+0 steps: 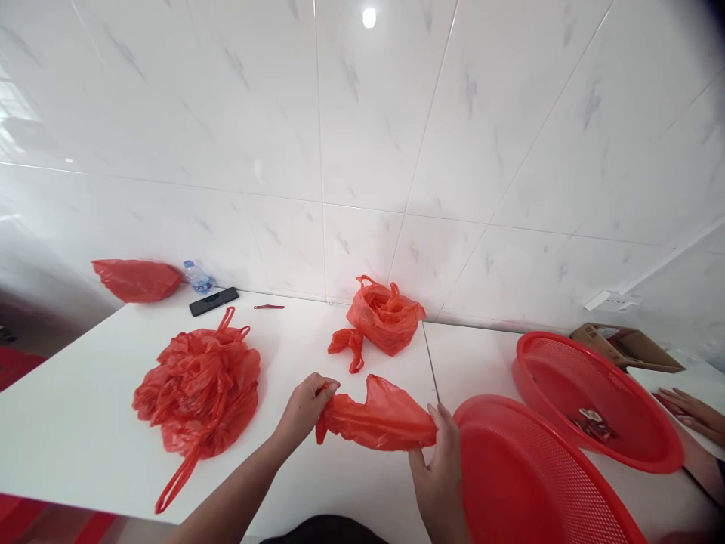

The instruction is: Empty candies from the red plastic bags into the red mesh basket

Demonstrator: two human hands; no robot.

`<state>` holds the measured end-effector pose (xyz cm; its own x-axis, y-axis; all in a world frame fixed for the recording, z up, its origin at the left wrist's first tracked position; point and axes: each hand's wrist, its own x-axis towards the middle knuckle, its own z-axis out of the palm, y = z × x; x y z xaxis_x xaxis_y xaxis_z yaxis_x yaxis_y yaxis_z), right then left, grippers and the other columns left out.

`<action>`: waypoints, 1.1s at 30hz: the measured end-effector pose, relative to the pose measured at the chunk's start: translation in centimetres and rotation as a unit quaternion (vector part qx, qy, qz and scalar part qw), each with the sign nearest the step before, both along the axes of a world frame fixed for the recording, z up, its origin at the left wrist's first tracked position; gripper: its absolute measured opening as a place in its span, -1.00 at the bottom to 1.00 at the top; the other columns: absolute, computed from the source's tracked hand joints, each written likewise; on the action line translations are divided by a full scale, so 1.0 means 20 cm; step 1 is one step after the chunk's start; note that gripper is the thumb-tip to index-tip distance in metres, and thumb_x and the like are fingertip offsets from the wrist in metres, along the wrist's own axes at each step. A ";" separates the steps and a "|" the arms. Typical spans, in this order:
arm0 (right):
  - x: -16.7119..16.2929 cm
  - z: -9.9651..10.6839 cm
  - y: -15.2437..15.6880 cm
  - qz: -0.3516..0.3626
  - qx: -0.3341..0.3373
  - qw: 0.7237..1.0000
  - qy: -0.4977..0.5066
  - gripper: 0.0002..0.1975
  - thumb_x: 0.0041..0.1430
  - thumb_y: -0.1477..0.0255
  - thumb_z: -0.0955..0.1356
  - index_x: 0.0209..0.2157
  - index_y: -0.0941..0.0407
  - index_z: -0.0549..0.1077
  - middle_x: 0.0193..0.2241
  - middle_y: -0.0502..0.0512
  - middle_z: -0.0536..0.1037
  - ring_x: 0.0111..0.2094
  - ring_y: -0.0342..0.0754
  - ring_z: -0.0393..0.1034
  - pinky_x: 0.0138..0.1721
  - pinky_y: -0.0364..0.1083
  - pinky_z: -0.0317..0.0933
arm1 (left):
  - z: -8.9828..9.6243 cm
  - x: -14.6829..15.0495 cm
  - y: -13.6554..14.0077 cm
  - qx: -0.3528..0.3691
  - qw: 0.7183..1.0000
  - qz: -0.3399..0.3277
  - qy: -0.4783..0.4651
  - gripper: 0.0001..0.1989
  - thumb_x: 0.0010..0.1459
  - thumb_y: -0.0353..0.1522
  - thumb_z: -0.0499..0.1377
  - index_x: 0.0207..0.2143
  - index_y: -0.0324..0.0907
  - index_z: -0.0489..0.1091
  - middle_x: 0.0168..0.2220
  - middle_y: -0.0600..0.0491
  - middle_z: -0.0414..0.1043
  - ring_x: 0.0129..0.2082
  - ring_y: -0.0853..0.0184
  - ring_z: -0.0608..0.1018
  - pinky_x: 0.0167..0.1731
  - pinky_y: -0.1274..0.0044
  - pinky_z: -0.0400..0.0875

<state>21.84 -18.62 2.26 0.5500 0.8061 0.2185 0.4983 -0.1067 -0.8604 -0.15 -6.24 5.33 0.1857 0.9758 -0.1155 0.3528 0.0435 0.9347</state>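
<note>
A thin red plastic bag [379, 419] is stretched sideways between my two hands, just above the white table. My left hand [309, 408] pinches its left end. On the other side, my right hand [439, 453] grips the right end between thumb and fingers. Beyond them, a fuller red bag [385, 317] stands against the wall with other red plastic in it, and a small crumpled red bag [347, 344] lies beside it. To the left spreads a big heap of crumpled red bags [198, 385] with handle loops sticking out.
Two red plastic baskets [526, 468] sit on the right, the farther basket [640, 423] holding small wrapped pieces. Behind are a cardboard box [628, 347] and a power strip [615, 301]. Another person's hand [691, 408] rests far right. A phone [214, 301], bottle [198, 277] and red bag [137, 280] lie back left.
</note>
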 end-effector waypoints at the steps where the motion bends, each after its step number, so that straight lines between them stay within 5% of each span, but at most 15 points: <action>1: -0.01 0.03 0.01 0.004 0.006 1.000 -0.031 -0.41 0.11 0.34 0.28 0.18 0.13 0.19 0.27 0.29 0.11 0.29 0.21 -0.04 0.22 0.21 -0.01 | 0.01 0.00 -0.01 0.023 0.999 0.002 0.024 -0.72 0.10 -0.18 0.10 -0.43 -0.13 0.52 -0.35 0.04 0.50 -0.34 0.25 0.50 -0.29 0.48 0.33; 6: -0.01 0.14 0.02 0.021 -0.009 0.998 -0.054 -0.44 0.15 0.47 0.20 0.22 0.04 0.16 0.29 0.17 0.11 0.31 0.16 -0.06 0.21 0.25 0.03 | 0.05 0.00 -0.03 0.033 0.998 0.014 0.044 -0.69 0.14 -0.17 0.08 -0.34 -0.16 0.53 -0.40 0.04 0.51 -0.35 0.25 0.49 -0.30 0.47 0.32; 11: -0.10 0.22 0.03 0.214 0.005 0.977 -0.027 -0.60 0.24 0.45 0.17 0.08 -0.06 0.33 0.19 0.05 0.30 0.21 0.00 0.18 0.12 0.03 0.22 | 0.07 0.07 -0.09 -0.043 0.997 -0.033 -0.063 -0.65 0.11 -0.16 0.13 -0.21 -0.20 0.54 -0.47 0.06 0.50 -0.45 0.30 0.47 -0.39 0.49 0.33; 15: -0.20 0.20 0.09 0.295 -0.068 0.952 -0.037 -0.60 0.20 0.51 0.17 0.05 0.00 0.34 0.01 0.09 0.48 -0.08 -0.04 0.43 -0.22 -0.12 0.33 | 0.11 0.13 -0.14 -0.098 0.980 -0.076 -0.157 -0.67 0.07 -0.18 0.19 -0.23 -0.22 0.55 -0.50 0.06 0.49 -0.47 0.32 0.49 -0.39 0.49 0.37; 18: -0.22 0.12 0.10 0.277 -0.177 0.938 -0.106 -0.75 0.14 0.58 0.17 -0.30 0.06 0.43 -0.39 0.02 0.56 -0.40 -0.07 0.43 -0.40 -0.14 0.20 | 0.13 0.11 -0.12 -0.120 0.969 0.005 -0.217 -0.64 0.07 -0.14 0.22 -0.22 -0.22 0.52 -0.56 0.09 0.44 -0.51 0.36 0.48 -0.46 0.54 0.36; 20: -0.20 0.07 0.07 0.263 -0.230 0.925 -0.147 -0.77 0.12 0.59 0.17 -0.40 0.07 0.40 -0.45 0.01 0.54 -0.43 -0.07 0.41 -0.42 -0.14 0.12 | 0.13 0.06 -0.08 -0.124 0.952 0.074 -0.270 -0.63 0.05 -0.11 0.24 -0.23 -0.22 0.49 -0.51 0.09 0.45 -0.52 0.39 0.48 -0.50 0.56 0.35; 25: -0.16 -0.07 -0.01 0.275 -0.340 0.891 -0.121 -0.70 0.21 0.38 0.17 -0.13 0.08 0.45 -0.24 0.17 0.60 -0.23 0.09 0.49 -0.29 -0.07 0.19 | 0.12 -0.03 0.00 -0.139 0.903 0.143 -0.380 -0.62 -0.01 -0.17 0.32 -0.21 -0.22 0.45 -0.31 0.00 0.51 -0.41 0.39 0.54 -0.36 0.54 0.45; 28: -0.14 -0.15 -0.04 0.261 -0.358 0.895 -0.046 -0.41 0.24 0.18 0.15 0.23 0.15 0.20 -0.04 0.28 0.52 -0.08 0.18 0.46 -0.18 0.00 0.23 | 0.11 -0.03 0.00 -0.147 0.898 0.144 -0.388 -0.67 0.01 -0.22 0.33 -0.21 -0.21 0.45 -0.22 -0.03 0.52 -0.42 0.42 0.53 -0.32 0.53 0.46; 33: -0.09 -0.16 -0.02 0.145 -0.320 0.932 0.084 -0.28 0.28 0.09 0.01 0.34 0.18 -0.18 -0.45 0.11 0.54 -0.53 0.05 0.44 -0.42 -0.02 0.25 | 0.17 -0.04 0.01 -0.133 0.892 0.127 -0.412 -0.64 -0.09 -0.37 0.39 -0.19 -0.15 0.45 -0.22 0.09 0.50 -0.51 0.51 0.47 -0.38 0.57 0.44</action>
<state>20.01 -18.98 -0.88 0.2710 0.8624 -0.4277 0.4505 -0.5062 -0.7354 -0.94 -6.00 8.74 0.0916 0.9569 -0.2756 -0.5025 0.2834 0.8168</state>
